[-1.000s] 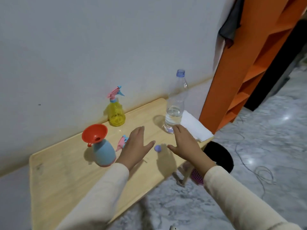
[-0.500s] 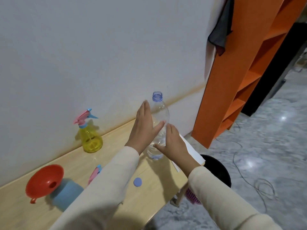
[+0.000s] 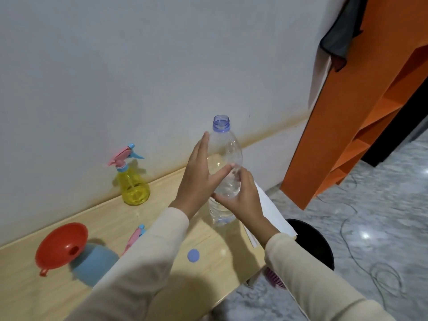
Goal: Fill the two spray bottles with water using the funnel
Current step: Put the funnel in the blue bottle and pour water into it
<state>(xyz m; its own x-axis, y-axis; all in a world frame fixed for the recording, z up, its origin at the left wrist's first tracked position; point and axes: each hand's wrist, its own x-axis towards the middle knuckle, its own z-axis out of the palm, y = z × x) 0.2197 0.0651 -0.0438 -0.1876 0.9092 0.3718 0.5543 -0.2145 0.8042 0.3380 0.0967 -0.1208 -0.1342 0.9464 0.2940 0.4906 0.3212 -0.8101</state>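
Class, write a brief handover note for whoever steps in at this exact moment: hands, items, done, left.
Left hand: open, flat against the water bottle.
Right hand: grips the bottle lower down.
Things: the cap lies on the table. The funnel sits in the blue spray bottle, its sprayer head beside it. The yellow spray bottle stands by the wall, sprayer on.
Done: water bottle uncapped, funnel placed.
Left: pour into blue, then open and fill yellow.
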